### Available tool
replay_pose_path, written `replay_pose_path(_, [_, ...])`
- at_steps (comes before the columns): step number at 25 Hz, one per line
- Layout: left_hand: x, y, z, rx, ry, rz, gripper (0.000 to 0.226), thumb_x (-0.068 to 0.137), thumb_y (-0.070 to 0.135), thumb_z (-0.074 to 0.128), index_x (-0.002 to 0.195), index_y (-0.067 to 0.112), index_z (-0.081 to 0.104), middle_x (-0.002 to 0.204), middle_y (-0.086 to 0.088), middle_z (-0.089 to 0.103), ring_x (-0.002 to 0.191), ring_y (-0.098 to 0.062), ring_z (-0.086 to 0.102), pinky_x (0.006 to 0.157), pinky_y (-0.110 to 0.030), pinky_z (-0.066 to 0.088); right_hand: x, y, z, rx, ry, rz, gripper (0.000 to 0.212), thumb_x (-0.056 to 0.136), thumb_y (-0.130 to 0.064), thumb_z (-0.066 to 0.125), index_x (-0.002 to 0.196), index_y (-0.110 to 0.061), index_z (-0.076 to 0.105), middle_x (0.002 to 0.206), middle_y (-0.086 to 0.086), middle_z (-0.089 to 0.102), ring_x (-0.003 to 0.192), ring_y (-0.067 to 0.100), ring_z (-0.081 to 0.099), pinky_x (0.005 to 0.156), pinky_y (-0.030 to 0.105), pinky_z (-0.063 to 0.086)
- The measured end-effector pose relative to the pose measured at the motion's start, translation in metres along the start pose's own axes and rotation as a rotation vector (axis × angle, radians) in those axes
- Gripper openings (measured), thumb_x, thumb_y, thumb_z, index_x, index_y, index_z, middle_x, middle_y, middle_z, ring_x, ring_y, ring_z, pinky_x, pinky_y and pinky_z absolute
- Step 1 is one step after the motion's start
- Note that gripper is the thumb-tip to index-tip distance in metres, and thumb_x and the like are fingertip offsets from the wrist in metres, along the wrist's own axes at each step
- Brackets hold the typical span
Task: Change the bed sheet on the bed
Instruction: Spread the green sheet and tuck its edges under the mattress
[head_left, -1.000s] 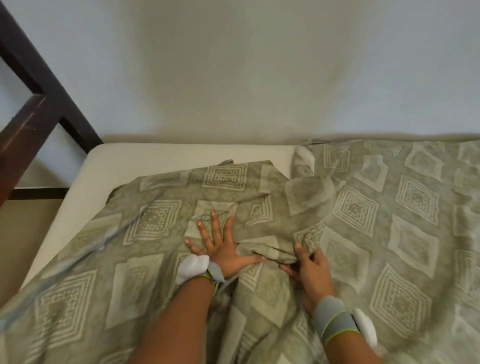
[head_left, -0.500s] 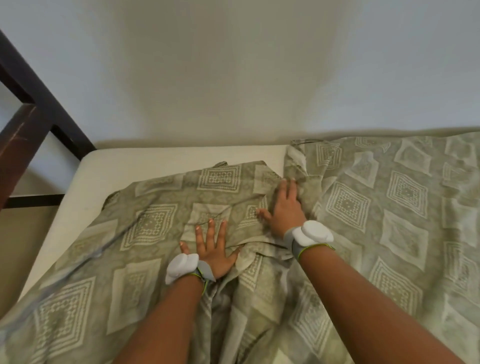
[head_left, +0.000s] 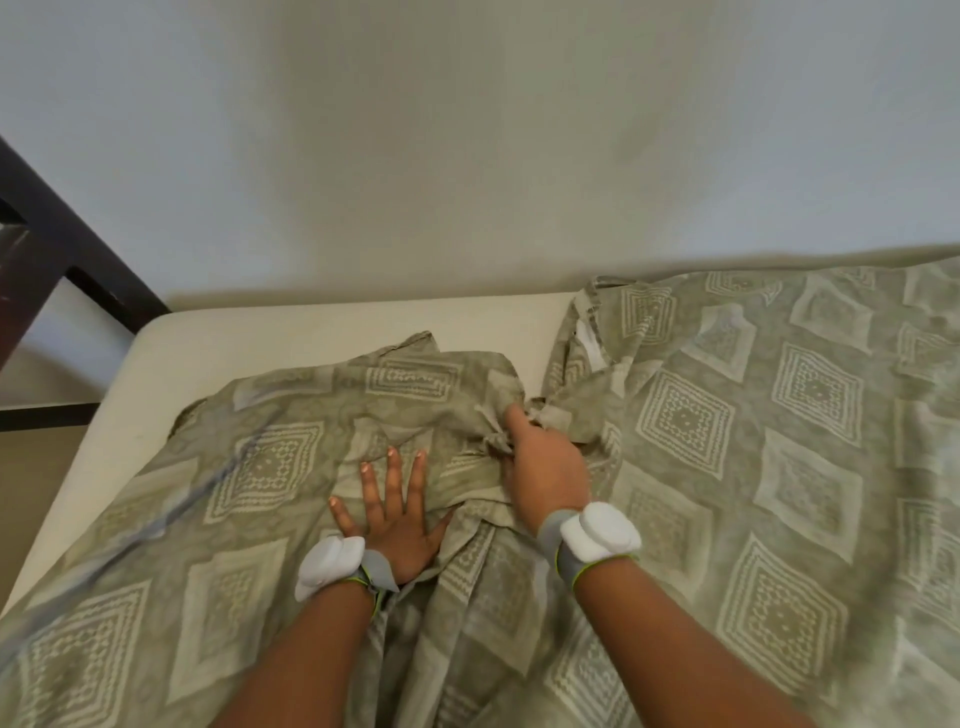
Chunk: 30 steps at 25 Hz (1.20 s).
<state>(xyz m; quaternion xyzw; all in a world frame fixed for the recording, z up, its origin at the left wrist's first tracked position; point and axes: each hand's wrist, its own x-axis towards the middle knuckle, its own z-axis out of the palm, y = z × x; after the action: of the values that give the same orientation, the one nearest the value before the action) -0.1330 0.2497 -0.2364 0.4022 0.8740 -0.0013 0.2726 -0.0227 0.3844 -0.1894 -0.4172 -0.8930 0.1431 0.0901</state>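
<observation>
An olive-green bed sheet (head_left: 753, 426) with pale diamond patterns lies rumpled over a cream mattress (head_left: 291, 332). My left hand (head_left: 392, 512) rests flat on the sheet with fingers spread, pressing it down near the middle. Just to its right, my right hand (head_left: 543, 465) has its fingers closed on a bunched fold of the sheet. The far left corner of the mattress is bare; the sheet's folded edge stops short of it. Both wrists wear grey bands with white pods.
A plain pale wall (head_left: 467, 156) runs along the far side of the bed. A dark wooden bed frame (head_left: 57, 249) rises at the left, with tan floor (head_left: 31, 478) beside the mattress's left edge.
My right hand went from the near fold up to the sheet's middle, then closed its fingers on a bunch of fabric. My left hand stayed flat in place.
</observation>
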Motion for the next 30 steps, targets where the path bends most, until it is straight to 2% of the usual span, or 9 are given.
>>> replay_pose_path(6, [-0.045,0.015,-0.036,-0.447,0.082,0.083,0.090,0.073,0.076,0.027,0.143,0.019,0.032,0.146,-0.002,0.036,0.143,-0.025,0.024,0.118,-0.045,0.009,-0.055,-0.064,-0.017,0.292,-0.021,-0.292,0.026,0.074,-0.018,0.057,0.096,-0.020,0.044,0.095,0.004,0.045,0.087,0.025,0.039,0.081,0.044,0.043])
replay_pose_path(10, [-0.052,0.010,-0.085,-0.879,0.355,-0.004,0.042,0.076,0.021,0.060,0.116,0.009,0.058,0.096,-0.010,0.064,0.097,-0.034,0.062,0.078,-0.034,0.052,-0.032,-0.090,-0.063,0.687,-0.197,-0.346,0.027,0.079,-0.019,0.057,0.105,-0.019,0.047,0.102,0.001,0.046,0.093,0.018,0.045,0.081,0.034,0.043])
replay_pose_path(13, [-0.038,0.000,-0.135,-0.721,0.530,-0.003,0.045,0.080,0.044,0.044,0.117,0.026,0.062,0.109,-0.008,0.068,0.098,-0.038,0.062,0.079,-0.039,0.052,0.015,-0.080,-0.074,0.812,-0.098,-0.038,0.054,0.084,-0.033,0.054,0.134,-0.030,0.033,0.122,0.007,0.047,0.112,0.021,0.050,0.092,0.039,0.047])
replay_pose_path(16, [-0.051,-0.015,-0.169,-0.571,0.643,0.250,0.047,0.085,0.045,0.046,0.129,0.030,0.056,0.123,-0.001,0.064,0.108,-0.029,0.061,0.081,-0.025,0.042,0.068,-0.069,-0.070,0.631,-0.207,0.078,0.086,0.084,-0.018,0.060,0.150,-0.031,0.007,0.098,0.020,0.061,0.087,0.034,0.062,0.079,0.044,0.051])
replay_pose_path(19, [-0.055,-0.046,-0.184,-0.395,0.612,0.268,0.057,0.081,0.056,0.036,0.128,0.033,0.056,0.121,0.000,0.066,0.105,-0.026,0.062,0.085,-0.028,0.047,0.103,-0.081,-0.070,0.183,-0.458,0.061,0.040,0.087,-0.010,0.056,0.125,-0.017,0.047,0.104,0.020,0.066,0.094,0.037,0.066,0.072,0.036,0.046])
replay_pose_path(21, [-0.034,-0.073,-0.200,-0.248,0.463,0.026,0.054,0.086,0.049,0.030,0.122,0.024,0.061,0.117,-0.009,0.066,0.104,-0.032,0.062,0.089,-0.037,0.049,0.120,-0.092,-0.075,0.179,-0.263,0.097,0.018,0.087,-0.009,0.050,0.105,-0.014,0.054,0.104,0.020,0.066,0.099,0.037,0.063,0.075,0.035,0.045])
replay_pose_path(24, [0.006,-0.089,-0.247,-0.799,0.440,-0.286,0.042,0.095,0.029,0.034,0.115,0.003,0.059,0.113,-0.024,0.063,0.099,-0.038,0.063,0.082,-0.044,0.052,0.146,-0.110,-0.077,0.408,-0.030,0.076,0.013,0.090,-0.016,0.049,0.102,-0.019,0.050,0.099,0.016,0.064,0.096,0.038,0.060,0.083,0.044,0.047])
replay_pose_path(27, [0.059,-0.085,-0.283,-1.543,0.556,-0.255,0.033,0.095,0.011,0.034,0.118,0.008,0.058,0.107,-0.020,0.065,0.084,-0.032,0.068,0.068,-0.044,0.060,0.165,-0.117,-0.068,0.458,-0.125,0.033,0.036,0.086,-0.030,0.057,0.114,-0.040,0.037,0.114,0.005,0.062,0.112,0.036,0.055,0.098,0.061,0.038])
replay_pose_path(30, [0.097,-0.104,-0.272,-1.058,0.929,-0.365,0.047,0.094,0.021,0.038,0.140,0.015,0.044,0.140,-0.016,0.049,0.127,-0.039,0.045,0.104,-0.049,0.039,0.171,-0.108,-0.052,0.351,-0.242,-0.031,0.081,0.083,-0.026,0.062,0.138,-0.055,0.010,0.141,0.004,0.047,0.133,0.036,0.036,0.105,0.068,0.022])
